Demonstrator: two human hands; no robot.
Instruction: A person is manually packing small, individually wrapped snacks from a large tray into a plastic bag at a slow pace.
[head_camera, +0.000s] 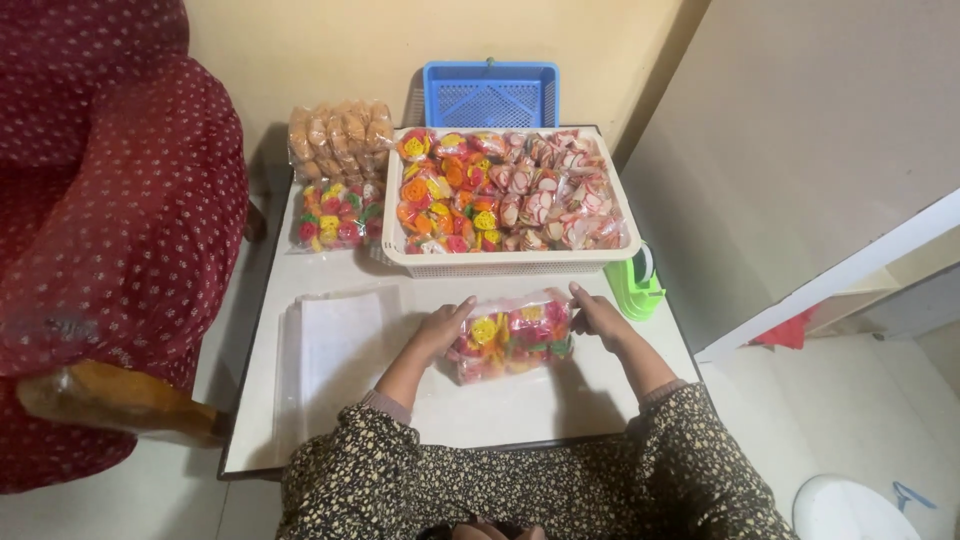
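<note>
Upholstery in dark red with pale dots, an armchair on a wooden leg, fills the left side beside a small white table. On the table's left part lies a flat stack of clear empty bags. Behind it, against the wall, sits a clear packet of tan round snacks, and just in front of that a clear packet of red, yellow and green pieces, both just left of the tray.

At the table's near middle the left hand presses against the left end of a clear bag of colourful round sweets, fingers bent and closed on its upper edge. The right hand does the same at the right end, fingers curled over the bag's top corner, so the bag is gripped between both hands and rests on the tabletop.

Behind the hands a cream plastic tray holds many small packets: orange, yellow and red ones on its left half, pink-and-white ones on its right. A blue plastic basket stands behind the tray at the wall. A green tape dispenser sits just right of the tray's front corner
</note>
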